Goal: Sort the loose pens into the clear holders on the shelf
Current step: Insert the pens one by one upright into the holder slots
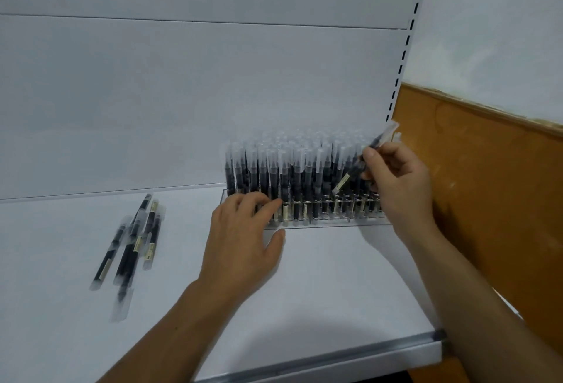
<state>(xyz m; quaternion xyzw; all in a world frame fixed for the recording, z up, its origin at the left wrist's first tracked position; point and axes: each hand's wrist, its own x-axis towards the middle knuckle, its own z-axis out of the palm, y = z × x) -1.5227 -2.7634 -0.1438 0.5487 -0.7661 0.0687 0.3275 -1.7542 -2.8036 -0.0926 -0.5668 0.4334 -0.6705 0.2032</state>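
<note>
A clear holder (335, 223) stands at the back right of the white shelf (304, 291), packed with several upright black pens with frosted caps (292, 175). My right hand (396, 181) pinches one black pen (353, 169), tilted above the holder's right end, cap pointing up and right. My left hand (243, 239) rests against the holder's front left corner, fingers touching the pens there and thumb on the shelf. Several loose pens (134, 239) lie in a small heap on the shelf to the left.
The shelf's metal front edge (335, 358) runs along the bottom right. A white back panel (182, 93) rises behind the holder, with a slotted upright (405, 47) at its right. A brown wooden panel (487, 200) stands right of the shelf.
</note>
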